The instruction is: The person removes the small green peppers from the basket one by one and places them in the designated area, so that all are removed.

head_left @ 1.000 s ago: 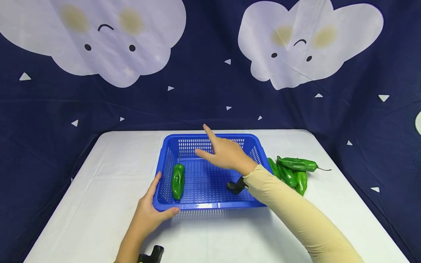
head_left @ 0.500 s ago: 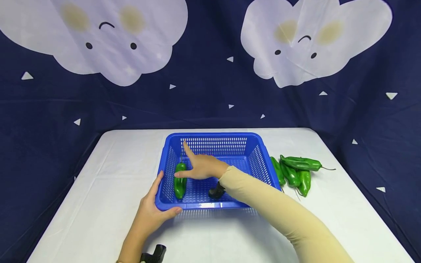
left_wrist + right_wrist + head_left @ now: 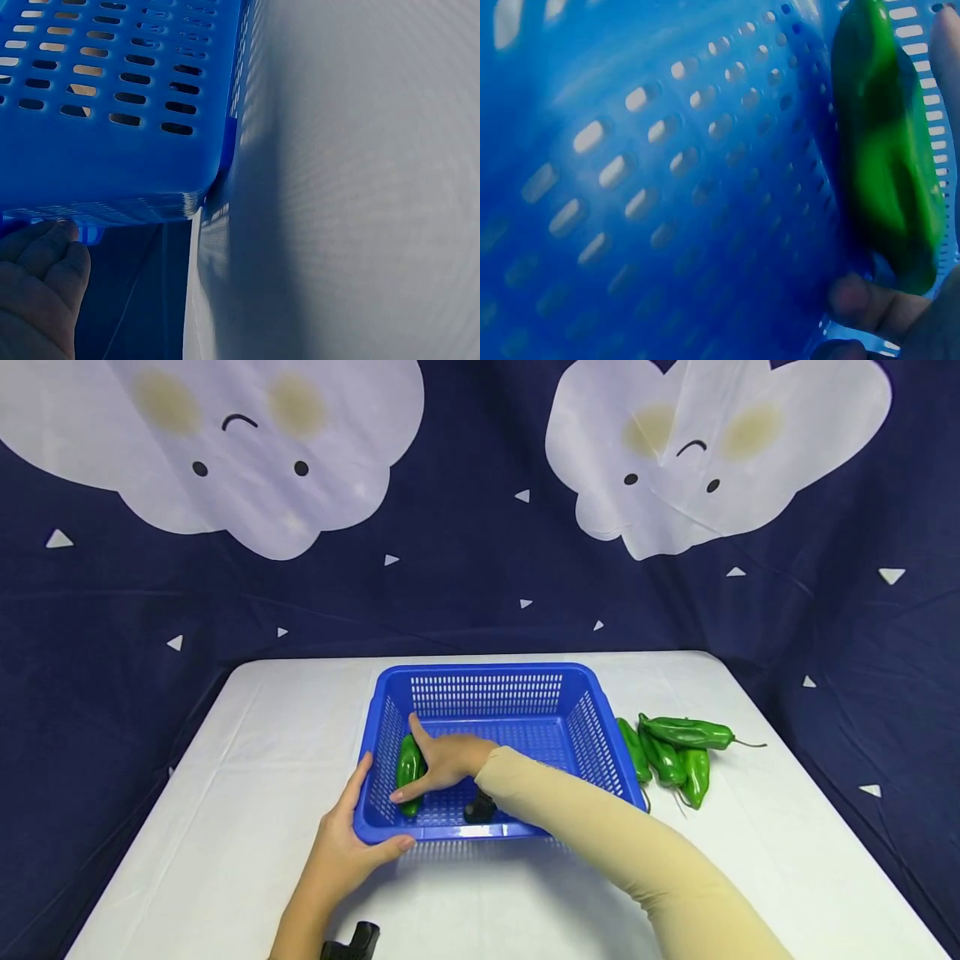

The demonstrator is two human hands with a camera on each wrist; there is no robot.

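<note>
A blue perforated plastic basket (image 3: 483,677) stands on the table. My left hand (image 3: 339,842) grips its near left corner, thumb along the front rim and a finger up the left side. In the left wrist view, fingers (image 3: 64,262) lie at the basket's rim. A green chili pepper (image 3: 408,762) rests inside by the left wall. Over it is my right hand (image 3: 442,762), index finger and thumb spread. The right wrist view shows the pepper (image 3: 889,150) between the fingers, with a fingertip (image 3: 851,298) close to its lower end; no firm hold is visible.
Several more green peppers (image 3: 678,752) lie in a pile on the white tablecloth (image 3: 750,852), just right of the basket. Behind the table hangs a dark blue cloth (image 3: 465,527) with cloud prints.
My right hand has moved left across the basket and lowered to the pepper at the left wall. The left hand has kept its place on the basket corner.
</note>
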